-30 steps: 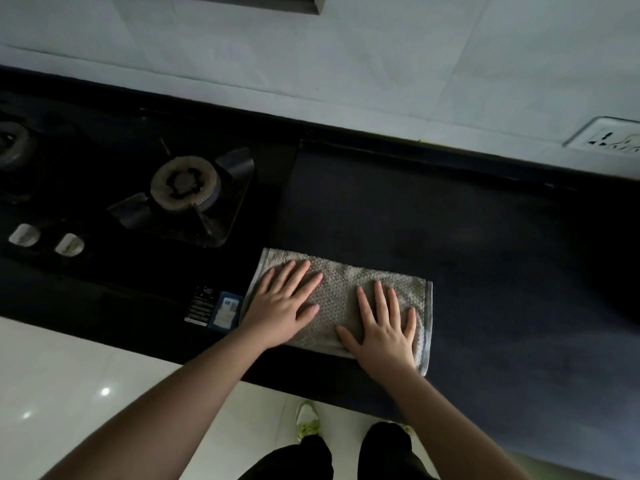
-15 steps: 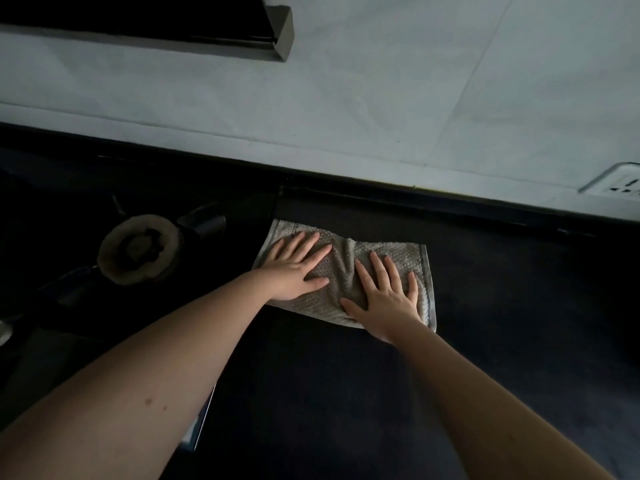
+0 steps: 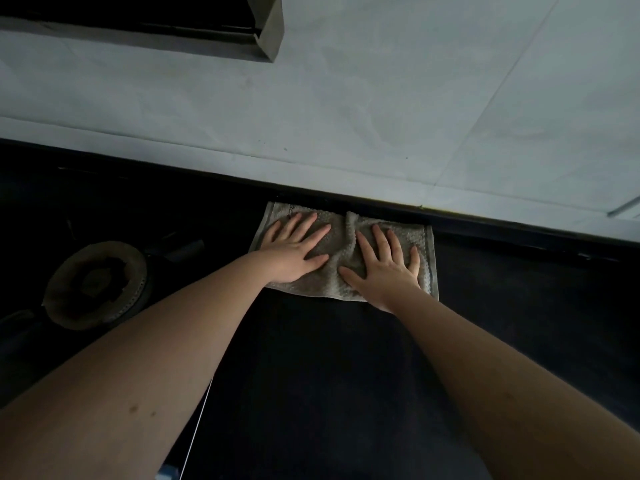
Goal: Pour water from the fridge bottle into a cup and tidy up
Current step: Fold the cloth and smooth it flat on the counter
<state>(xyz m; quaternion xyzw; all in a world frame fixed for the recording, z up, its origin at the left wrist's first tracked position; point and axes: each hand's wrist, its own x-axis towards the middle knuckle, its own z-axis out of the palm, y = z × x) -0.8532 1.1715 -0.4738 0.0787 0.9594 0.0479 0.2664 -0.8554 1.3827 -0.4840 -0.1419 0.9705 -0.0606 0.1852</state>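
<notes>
A grey folded cloth (image 3: 343, 251) lies on the dark countertop (image 3: 329, 375), its far edge against the raised back lip under the wall. My left hand (image 3: 294, 251) presses flat on the cloth's left half, fingers spread. My right hand (image 3: 384, 268) presses flat on its right half, fingers spread too. The cloth is bunched into a ridge between the two hands. Both arms stretch far forward. No bottle or cup is in view.
A gas burner (image 3: 97, 284) of the black hob sits to the left of the cloth. The pale tiled wall (image 3: 346, 116) rises behind the counter. The corner of a range hood (image 3: 263, 32) hangs at the upper left.
Both hands have slid the cloth away from me, from the counter's front edge to its back lip. The cloth has wrinkled between the hands, and the view has moved forward with them.
</notes>
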